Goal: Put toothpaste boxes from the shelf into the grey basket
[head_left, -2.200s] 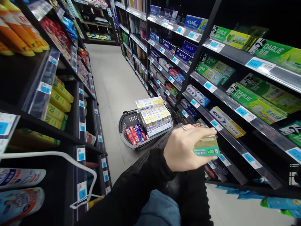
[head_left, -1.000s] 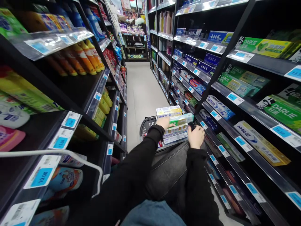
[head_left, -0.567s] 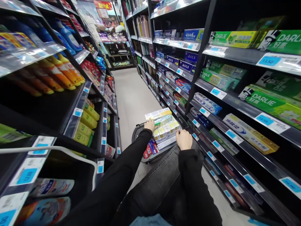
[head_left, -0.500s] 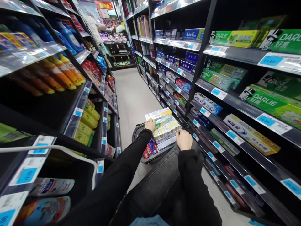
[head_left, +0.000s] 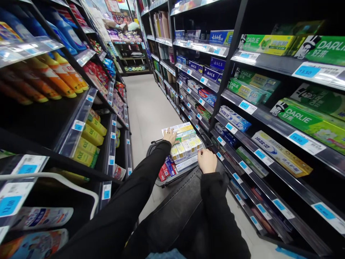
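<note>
A dark shopping basket stands on the floor by my knee, filled with toothpaste boxes. My left hand lies over the far boxes, its fingers stretched out on a white and yellow box and beside a green and yellow box. Nearer me sit several small yellow and white boxes, a long white box, and red and blue boxes. At the basket's right side my right hand is closed, fingers curled; whatever lies within them is hidden.
Shelves of toothpaste rise close on my right, with green Darlie boxes and a white and gold box. On the left, shelves hold orange bottles and yellow AXE packs. A white cable juts out there. The aisle floor runs ahead.
My left hand has shifted slightly, its fingers now more spread over the far boxes. My right hand stays curled at the basket's side. The view has turned a little.
</note>
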Tool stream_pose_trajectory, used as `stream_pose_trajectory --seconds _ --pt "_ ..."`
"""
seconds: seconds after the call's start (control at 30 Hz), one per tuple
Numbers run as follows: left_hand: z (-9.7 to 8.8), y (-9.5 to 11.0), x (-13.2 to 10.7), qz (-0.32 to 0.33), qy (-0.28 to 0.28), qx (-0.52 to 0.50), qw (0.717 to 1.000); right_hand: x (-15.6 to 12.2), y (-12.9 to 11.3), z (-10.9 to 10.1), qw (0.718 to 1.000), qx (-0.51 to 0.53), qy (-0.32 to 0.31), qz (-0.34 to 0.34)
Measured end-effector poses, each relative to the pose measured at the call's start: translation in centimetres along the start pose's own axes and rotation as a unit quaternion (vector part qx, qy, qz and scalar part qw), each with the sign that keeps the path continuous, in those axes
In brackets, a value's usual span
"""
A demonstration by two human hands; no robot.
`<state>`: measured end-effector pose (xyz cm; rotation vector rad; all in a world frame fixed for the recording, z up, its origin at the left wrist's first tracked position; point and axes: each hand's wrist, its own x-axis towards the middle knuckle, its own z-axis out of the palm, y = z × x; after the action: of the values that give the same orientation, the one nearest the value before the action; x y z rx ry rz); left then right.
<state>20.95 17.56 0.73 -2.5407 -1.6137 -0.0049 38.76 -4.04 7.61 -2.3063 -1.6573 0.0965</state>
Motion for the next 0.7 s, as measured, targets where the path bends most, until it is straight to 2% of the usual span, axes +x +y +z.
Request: stream_pose_trajectory --seconds 0.1,0.2,0.27,0.5,0.7 --pt "0.1 -0.8 1.5 -0.030 -0.034 -0.030 0.999 0.0 0.0 0.1 1.000 -0.002 -0.004 0.000" --pt "0.2 -1.9 3.0 -0.044 -0.133 -0.046 0.989 0.1 -0.1 0.0 1.000 -0.007 -0.010 -0.001" --pt "0.2 -2.5 3.8 -0.047 -0.172 -0.042 0.983 0.4 -0.2 -0.1 1.000 -0.009 -0.014 -0.001" --pt "-0.7 -3.6 5.4 -0.017 -0.179 -0.017 0.983 1.9 -0.2 0.1 0.999 -0.016 -0.038 -0.003" --pt "-0.6 -3.5 5.3 0.001 -0.207 -0.042 0.977 3.1 -0.1 0.6 0.998 -0.019 -0.051 -0.004"
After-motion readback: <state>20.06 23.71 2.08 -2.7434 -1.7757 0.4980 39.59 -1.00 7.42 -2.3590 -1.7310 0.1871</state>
